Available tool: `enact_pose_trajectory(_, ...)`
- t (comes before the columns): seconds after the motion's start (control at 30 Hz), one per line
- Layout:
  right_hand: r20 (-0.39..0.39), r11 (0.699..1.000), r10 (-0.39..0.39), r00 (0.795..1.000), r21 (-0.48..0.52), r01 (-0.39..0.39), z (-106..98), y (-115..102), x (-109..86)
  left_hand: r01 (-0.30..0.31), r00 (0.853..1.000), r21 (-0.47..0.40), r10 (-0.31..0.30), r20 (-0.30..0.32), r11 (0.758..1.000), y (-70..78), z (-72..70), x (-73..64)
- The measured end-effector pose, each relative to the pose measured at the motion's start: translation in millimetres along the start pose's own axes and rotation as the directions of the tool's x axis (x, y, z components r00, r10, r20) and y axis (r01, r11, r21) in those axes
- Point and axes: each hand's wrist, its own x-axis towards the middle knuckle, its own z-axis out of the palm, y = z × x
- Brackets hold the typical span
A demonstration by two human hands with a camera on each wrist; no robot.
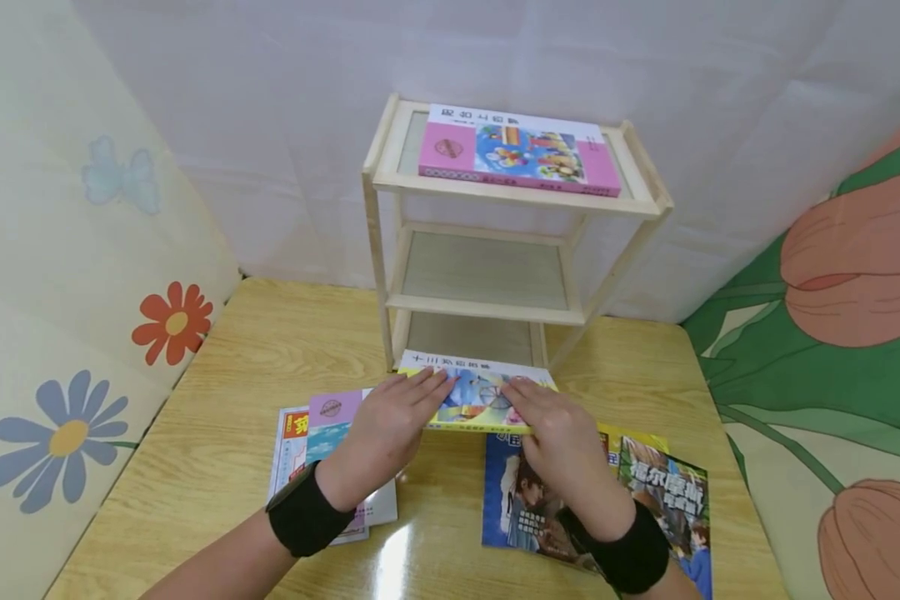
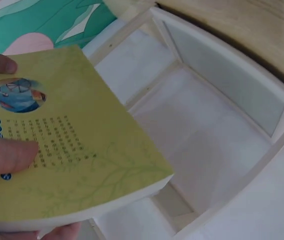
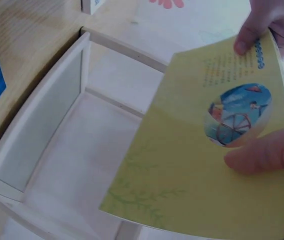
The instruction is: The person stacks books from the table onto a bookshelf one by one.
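Note:
In the head view, a yellow and white storybook (image 1: 474,398) with a colourful cover is held level in front of a small wooden shelf rack (image 1: 487,271). My left hand (image 1: 390,423) grips its left side and my right hand (image 1: 562,427) its right side, fingers on the cover. Both wrist views show the yellow back cover (image 2: 97,130) from below, with the left thumb (image 2: 12,154) and right thumb (image 3: 257,155) pressing on it. The book's far edge is close to the rack's lowest tier; whether they touch I cannot tell.
A pink book (image 1: 525,158) lies on the rack's top tier. Left on the wooden table (image 1: 217,442) is an overlapping pile with a purple-edged book (image 1: 333,408). Several comic books (image 1: 663,475) overlap at right, partly under my right arm. A white cloth wall (image 1: 292,142) stands behind.

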Motion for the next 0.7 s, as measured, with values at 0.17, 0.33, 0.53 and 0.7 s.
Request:
enact_pose_trajectory(0.17,-0.172,0.999,-0.053,0.984,-0.021,0.050,-2.7,5.3,6.4,-0.048,0.985,0.065,0.058,-0.164,0.997,-4.3,-3.4,15.4)
enact_pose_trajectory(0.33,-0.357,0.995,-0.101,0.928,-0.043,0.092,1.1,12.5,17.6,-0.069,0.956,0.102,0.096,-0.278,0.992,-10.9,-5.5,29.1)
enact_pose_trajectory(0.53,-0.540,0.976,-0.218,0.813,-0.135,0.172,16.3,21.2,31.0,-0.100,0.914,0.158,0.154,-0.376,0.982,-21.7,6.3,33.3)
enact_pose_trajectory(0.7,-0.637,0.955,-0.294,0.712,-0.217,0.200,28.4,30.3,40.9,-0.132,0.851,0.220,0.224,-0.474,0.967,-30.3,25.1,38.9)
